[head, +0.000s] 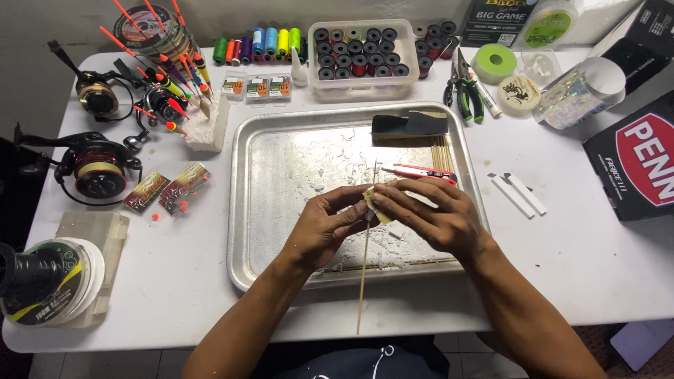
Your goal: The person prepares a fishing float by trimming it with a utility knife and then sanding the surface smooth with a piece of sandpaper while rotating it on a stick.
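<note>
A white worktop (562, 267) carried everything. At its centre lay a metal tray (242, 210). Left of it were two fishing reels (95, 168), two small dark packets (165, 188) and a line spool (49, 281) on a clear box. At the back left, a foam block (207, 126) held orange-tipped floats, with coloured thread spools (256, 43) beside it. A clear tub of dark bobbins (361, 56) stood behind the tray. To the right lay pliers (467, 95), a green tape roll (493, 62), a glittery jar (583, 91), two white strips (518, 193) and a black box (635, 161).
</note>
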